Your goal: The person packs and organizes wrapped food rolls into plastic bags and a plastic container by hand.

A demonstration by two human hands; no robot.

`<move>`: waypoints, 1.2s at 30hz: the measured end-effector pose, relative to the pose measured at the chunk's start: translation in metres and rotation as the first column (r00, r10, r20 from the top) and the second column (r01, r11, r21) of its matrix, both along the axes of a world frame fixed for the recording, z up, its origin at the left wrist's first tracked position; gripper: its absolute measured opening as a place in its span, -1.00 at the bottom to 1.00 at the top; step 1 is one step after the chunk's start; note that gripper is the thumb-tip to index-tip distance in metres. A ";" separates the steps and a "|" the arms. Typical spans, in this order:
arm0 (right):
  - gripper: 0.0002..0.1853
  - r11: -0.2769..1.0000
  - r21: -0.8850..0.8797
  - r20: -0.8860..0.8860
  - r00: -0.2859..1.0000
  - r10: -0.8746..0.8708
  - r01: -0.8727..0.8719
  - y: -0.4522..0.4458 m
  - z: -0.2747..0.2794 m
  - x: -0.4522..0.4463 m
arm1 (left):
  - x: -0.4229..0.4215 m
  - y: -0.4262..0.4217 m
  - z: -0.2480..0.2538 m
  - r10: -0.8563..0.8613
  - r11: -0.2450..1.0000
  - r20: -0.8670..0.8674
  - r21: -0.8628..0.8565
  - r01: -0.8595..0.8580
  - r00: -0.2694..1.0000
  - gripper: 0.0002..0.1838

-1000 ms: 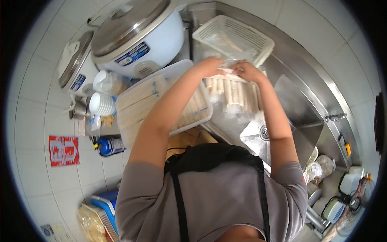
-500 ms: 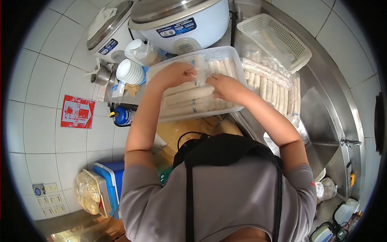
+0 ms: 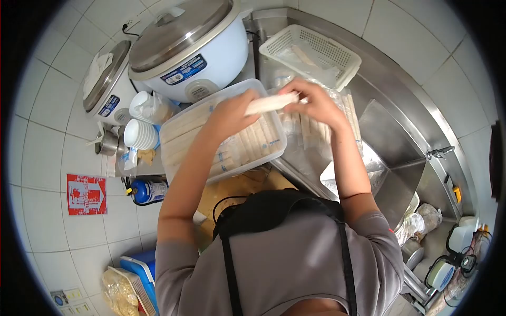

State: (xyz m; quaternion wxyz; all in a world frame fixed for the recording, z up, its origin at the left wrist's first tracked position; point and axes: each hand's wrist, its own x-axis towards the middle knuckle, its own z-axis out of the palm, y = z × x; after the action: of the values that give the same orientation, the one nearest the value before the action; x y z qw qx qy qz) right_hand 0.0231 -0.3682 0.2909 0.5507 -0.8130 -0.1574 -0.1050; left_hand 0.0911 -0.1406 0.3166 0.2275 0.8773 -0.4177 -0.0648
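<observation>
Pale roll: a whitish, cylindrical roll, slightly blurred, held raised and nearly crosswise above the tub's right rim as I see it.
Left hand: the left hand grasps the roll's left end, fingers curled round it, over the tub.
Right hand: the right hand has its fingers closed on the other end, above the bagged rolls.
Change: half a second ago both hands were down at the tub's contents; now they are up and further right, with the roll between them.
Tub: a translucent, rectangular plastic tub, filled with more pale rolls; its far side sits just beside a large pale-blue rice cooker with a steel lid.
Left edge: a stack of white cups stands close to the tub, leaving little room there.
Bagged rolls: whitish rolls in clear plastic lie right of the tub, just before a white perforated plastic basket.
Open room: a narrow bare strip of steel bench between tub and bagged rolls; further right, the wide grey steel sink.
</observation>
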 end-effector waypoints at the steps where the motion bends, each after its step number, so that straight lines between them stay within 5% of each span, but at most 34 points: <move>1: -0.71 0.996 0.013 -0.010 0.996 -0.086 0.087 -0.022 -0.008 0.001 | 0.012 -0.026 0.001 -0.072 0.997 -0.009 -0.004 0.072 0.997 -0.62; 5: -0.71 0.925 0.042 -0.037 0.926 -0.376 0.377 -0.094 -0.056 0.020 | 0.073 -0.127 -0.055 -0.255 0.964 0.019 -0.071 0.256 0.967 -0.65; 8: -0.73 0.894 -0.032 -0.033 0.893 -0.449 0.448 -0.118 -0.098 0.038 | 0.095 -0.164 -0.093 -0.238 0.971 -0.034 0.028 0.239 0.971 -0.67; 17: -0.65 0.928 -0.235 -0.138 0.935 -0.326 0.289 -0.150 -0.121 0.053 | 0.089 -0.169 -0.120 -0.225 0.971 -0.074 0.066 0.230 0.971 -0.57; 20: -0.60 0.579 -0.556 -0.046 0.674 -0.738 0.596 -0.159 -0.124 0.081 | 0.081 -0.162 -0.120 -0.253 0.965 -0.017 0.064 0.254 0.967 -0.46; 23: -0.54 0.401 -0.757 -0.066 0.551 -0.832 0.515 -0.163 -0.145 0.117 | 0.080 -0.161 -0.123 -0.257 0.964 -0.005 0.075 0.257 0.966 -0.37; 24: -0.53 0.447 -0.757 -0.140 0.549 -0.824 0.477 -0.162 -0.136 0.119 | 0.080 -0.162 -0.123 -0.250 0.965 -0.012 0.083 0.250 0.968 -0.35; 26: -0.52 0.538 -0.744 -0.287 0.537 -0.793 0.397 -0.160 -0.109 0.120 | 0.082 -0.163 -0.132 -0.189 0.981 -0.024 0.042 0.190 0.982 -0.23; 28: -0.50 0.802 -0.357 -0.373 0.714 -0.592 0.479 -0.177 -0.110 0.119 | 0.076 -0.162 -0.128 -0.115 0.993 -0.010 -0.036 0.115 0.993 -0.11; 30: -0.55 0.869 0.055 -0.335 0.829 -0.448 0.492 -0.175 -0.100 0.106 | 0.065 -0.164 -0.110 -0.035 0.987 0.031 -0.158 0.039 0.999 0.02; 33: -0.67 0.924 0.262 -0.311 0.931 -0.194 0.280 -0.161 -0.076 0.059 | 0.083 -0.164 -0.087 -0.076 0.965 0.323 -0.214 0.151 0.943 0.12; 36: -0.73 0.975 0.159 -0.290 0.951 -0.107 0.158 -0.150 -0.076 0.031 | 0.097 -0.165 -0.066 -0.185 0.975 0.592 0.011 0.222 0.784 0.00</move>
State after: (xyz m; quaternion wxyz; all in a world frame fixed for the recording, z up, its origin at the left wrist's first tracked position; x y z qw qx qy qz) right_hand 0.0538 -0.5179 0.2147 0.6302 -0.7753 -0.0129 -0.0396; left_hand 0.1878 -0.3053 0.2508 0.1042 0.7966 -0.5613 0.1987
